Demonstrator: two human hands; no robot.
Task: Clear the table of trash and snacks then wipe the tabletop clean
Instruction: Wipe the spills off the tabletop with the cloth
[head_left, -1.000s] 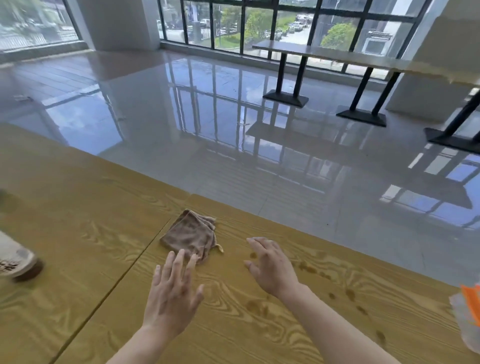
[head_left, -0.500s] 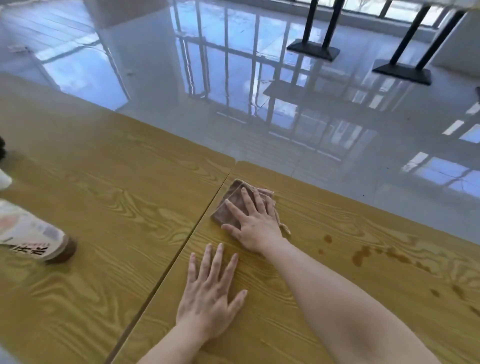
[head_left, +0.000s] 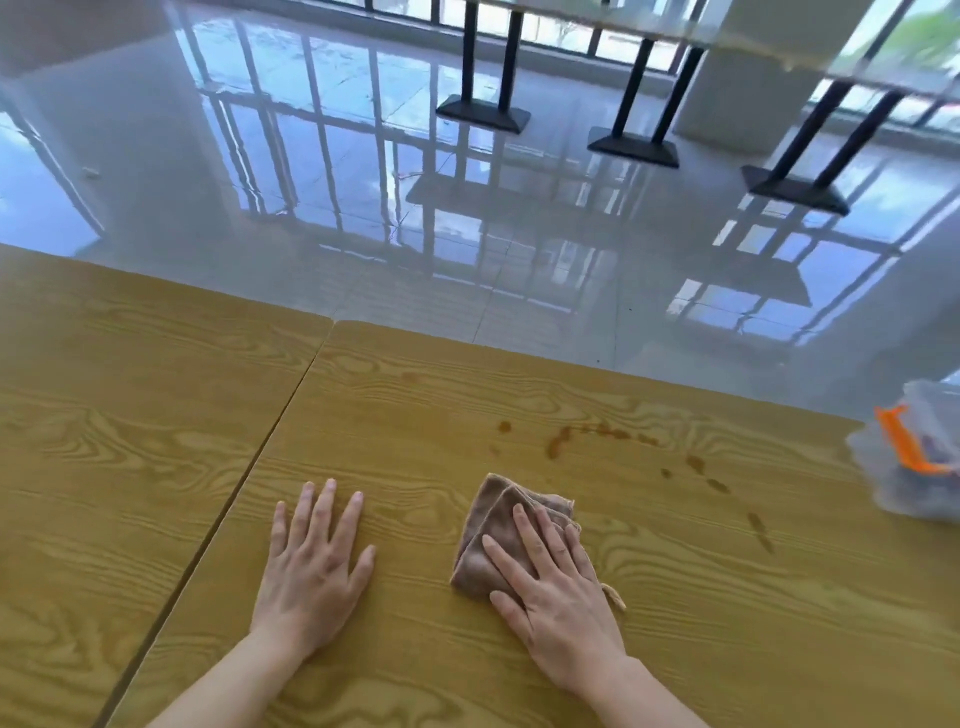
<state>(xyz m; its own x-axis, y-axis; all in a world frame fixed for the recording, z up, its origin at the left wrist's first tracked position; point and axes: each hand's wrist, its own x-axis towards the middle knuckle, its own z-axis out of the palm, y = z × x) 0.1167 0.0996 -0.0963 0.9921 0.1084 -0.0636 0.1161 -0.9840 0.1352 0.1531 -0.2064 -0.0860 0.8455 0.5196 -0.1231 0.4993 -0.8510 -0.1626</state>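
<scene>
A folded brown cloth (head_left: 491, 525) lies on the wooden tabletop (head_left: 415, 415). My right hand (head_left: 556, 597) presses flat on the cloth with straight, spread fingers. My left hand (head_left: 311, 571) rests flat on the bare wood to the left of the cloth, fingers straight. A trail of brown spill stains (head_left: 587, 434) runs across the table from beyond the cloth toward the right.
A clear plastic container with an orange part (head_left: 914, 457) stands at the table's right edge. A seam (head_left: 270, 426) joins two tabletops left of my left hand. Beyond the far edge lies shiny tiled floor with black table legs (head_left: 485, 111).
My right hand reached the cloth, pressed on it and slid it toward me and to the right of the seam. My left hand settled flat on the table. The bottle at left left the view.
</scene>
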